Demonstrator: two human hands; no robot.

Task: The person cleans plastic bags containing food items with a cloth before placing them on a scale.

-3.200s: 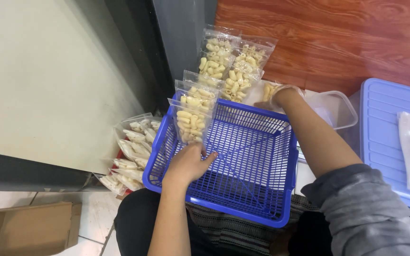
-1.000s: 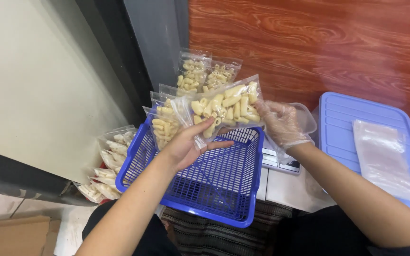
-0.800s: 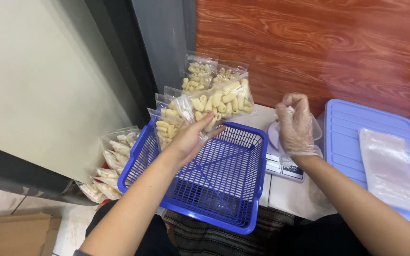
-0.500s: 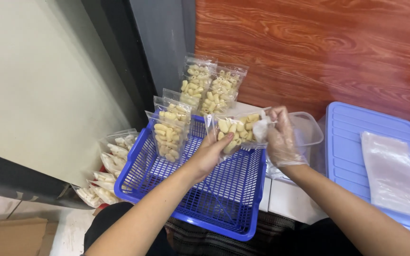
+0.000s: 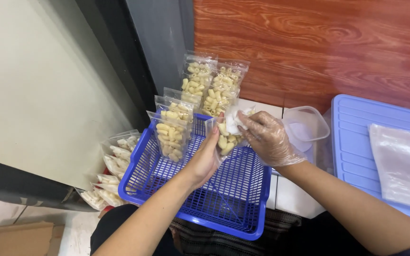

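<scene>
My left hand (image 5: 205,159) grips a clear pouch of pale tube-shaped snacks (image 5: 226,138) from below, over the blue plastic basket (image 5: 243,215). My right hand (image 5: 266,137), in a thin clear glove, pinches the pouch's top together with a small white packet (image 5: 233,122). Three filled pouches (image 5: 171,132) stand upright along the basket's far left side. Two more filled pouches (image 5: 214,83) lean against the wall behind the basket.
A clear empty tub (image 5: 305,129) sits right of the basket. A blue lidded box (image 5: 357,137) at the right carries a stack of empty clear bags (image 5: 400,163). Several filled pouches (image 5: 112,163) lie on the floor left of the basket. A cardboard box (image 5: 15,239) is bottom left.
The pouch held high in my left hand came down over the basket. My right hand moved in from the right and now works at the pouch's top.
</scene>
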